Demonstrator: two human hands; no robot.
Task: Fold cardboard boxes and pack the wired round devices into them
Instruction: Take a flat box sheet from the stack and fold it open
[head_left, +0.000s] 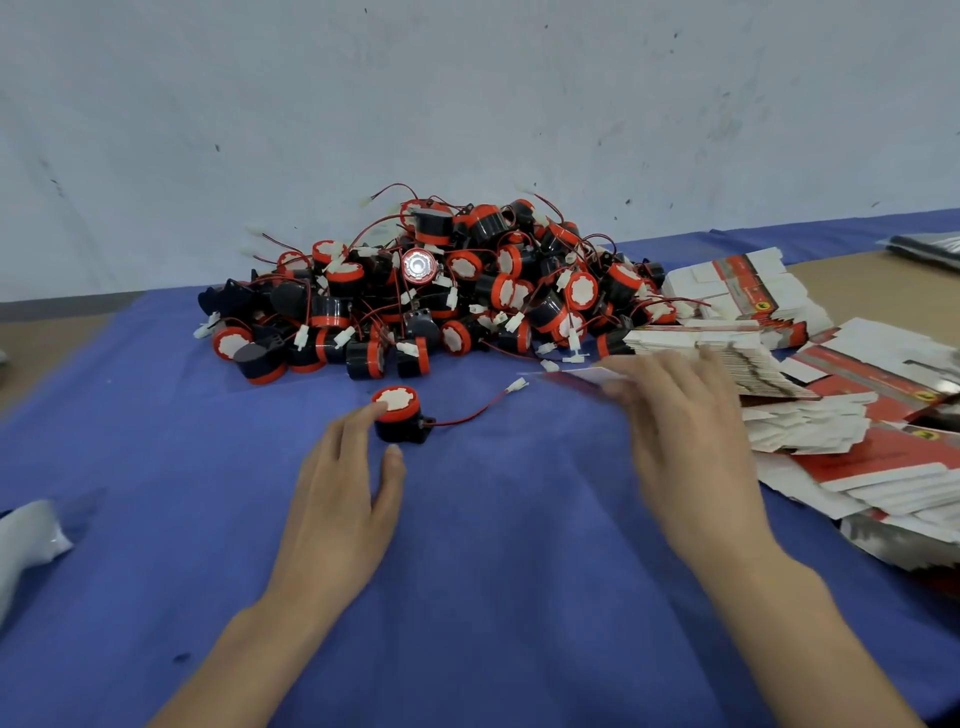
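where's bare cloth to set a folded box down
Bare blue cloth between the left hand and right hand, down to the near edge; also left of the left hand, before the white object. Crowded: device pile at the back, flat boxes on the right.

- A heap of devices (441, 291) lies on the cloth (467, 561) at 12 o'clock from the person, in front of the wall (467, 104).
- One device (400, 415) stands alone at the heap's 6 o'clock, its wire (467, 413) running off toward 2 o'clock.
- The left hand (337, 499) lies at that device's 7 o'clock, forefinger touching it.
- Stacks of flat boxes (831, 395) spread at the heap's 3 to 4 o'clock, touching it.
- The right hand (685, 431) lies at the stacks' 9 o'clock edge, over one loose box (584, 375).
- A bag (26, 540) sits at the cloth's 8 o'clock edge.
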